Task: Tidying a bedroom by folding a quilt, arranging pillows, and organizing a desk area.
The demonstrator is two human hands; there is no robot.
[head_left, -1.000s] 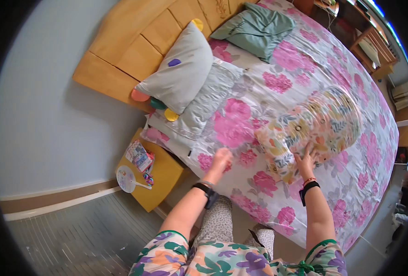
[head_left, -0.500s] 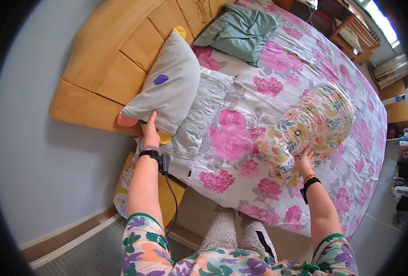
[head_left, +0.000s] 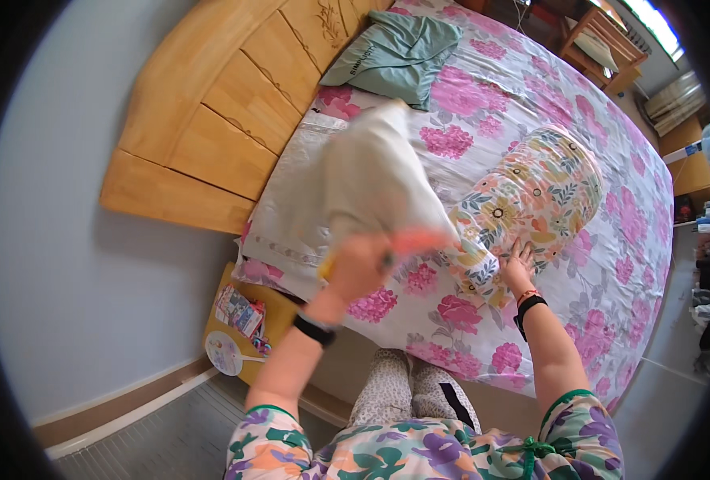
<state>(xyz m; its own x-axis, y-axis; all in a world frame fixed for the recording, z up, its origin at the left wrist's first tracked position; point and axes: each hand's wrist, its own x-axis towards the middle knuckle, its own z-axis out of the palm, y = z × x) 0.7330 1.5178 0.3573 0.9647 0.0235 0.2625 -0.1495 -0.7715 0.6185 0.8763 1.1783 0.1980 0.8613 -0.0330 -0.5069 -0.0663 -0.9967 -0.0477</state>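
Observation:
My left hand (head_left: 359,264) is closed on a corner of a pale grey cushion (head_left: 379,176) with coloured corner tabs. Motion blurs both hand and cushion. The cushion is held up over the bed, its far end tilted away from me. Partly behind it, a flat quilted pale grey pad (head_left: 279,228) lies against the headboard side. My right hand (head_left: 518,268) lies with fingers spread on the near side of a rolled floral quilt (head_left: 547,180), gripping nothing.
A green fabric bag or pillowcase (head_left: 399,56) lies by the wooden headboard (head_left: 211,136). Pink-flowered sheeting (head_left: 459,312) covers the bed. At lower left stands a yellow bedside cabinet (head_left: 279,320) with a round white fan and papers on it. A wooden chair (head_left: 603,48) stands beyond the bed.
My left hand has swung the cushion off the headboard and pad, rightward over the bed. More of the headboard and cabinet top now shows. My right hand stays on the rolled quilt.

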